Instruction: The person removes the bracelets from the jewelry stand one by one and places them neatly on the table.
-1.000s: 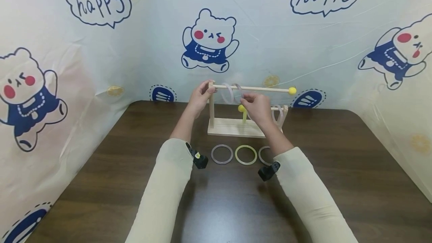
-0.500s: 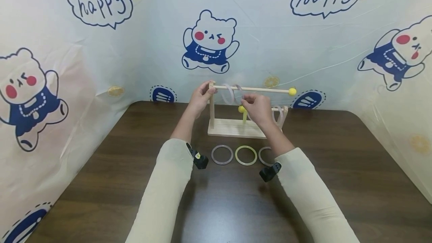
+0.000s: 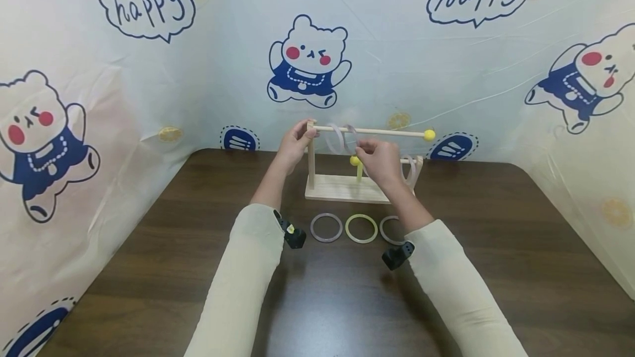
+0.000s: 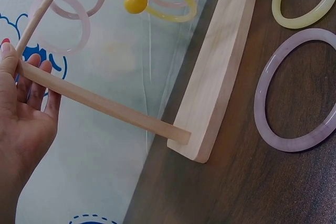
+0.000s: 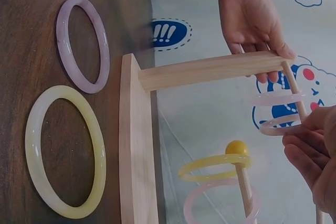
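My left hand [image 3: 292, 145] grips the top of the left post [image 4: 105, 100] of a wooden stand [image 3: 342, 189], where the upper rod [image 3: 387, 131] joins it. Two pale rings hang on that rod. The one nearer the post [image 5: 275, 98] hangs free, and my right hand [image 3: 381, 161] pinches the other [image 5: 275, 127] at its edge, thumb against fingers. On the lower rod, which ends in a yellow ball [image 5: 237, 150], hang a yellow ring [image 4: 184, 3] and pink rings, partly behind my right hand in the head view.
In front of the stand a purple ring [image 3: 326, 227], a yellow ring [image 3: 361, 228] and a pale ring [image 3: 389, 236] lie in a row on the dark wooden table [image 3: 317, 302]; my right wrist camera partly covers the pale one. A printed cloth [image 3: 387, 70] rises behind.
My right hand and sleeve have shifted very slightly to the right. My left hand holds the same place on the post, and the rings on the upper rod have hardly moved.
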{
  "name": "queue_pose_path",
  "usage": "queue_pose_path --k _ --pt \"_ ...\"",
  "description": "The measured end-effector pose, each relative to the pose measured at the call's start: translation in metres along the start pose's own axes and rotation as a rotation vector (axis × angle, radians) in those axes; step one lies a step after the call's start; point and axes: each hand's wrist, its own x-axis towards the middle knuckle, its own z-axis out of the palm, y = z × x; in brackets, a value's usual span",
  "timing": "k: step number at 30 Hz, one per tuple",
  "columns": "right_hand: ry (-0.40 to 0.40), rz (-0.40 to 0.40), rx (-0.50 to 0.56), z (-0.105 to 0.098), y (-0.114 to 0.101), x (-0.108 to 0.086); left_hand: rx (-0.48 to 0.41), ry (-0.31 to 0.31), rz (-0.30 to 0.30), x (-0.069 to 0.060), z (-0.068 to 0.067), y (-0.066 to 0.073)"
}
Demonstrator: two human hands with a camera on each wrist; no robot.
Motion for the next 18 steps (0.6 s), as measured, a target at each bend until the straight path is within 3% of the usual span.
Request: queue_pose_path --k 10,18 --pt "0.121 -0.085 0.046 0.0014 0.0026 -0.0048 -0.001 0.003 -0.002 0.0001 0.0006 0.0004" --pt "0.159 -0.105 0.048 0.0006 0.0053 -0.0073 -0.009 0.005 -0.002 -0.0017 0.0005 0.0011"
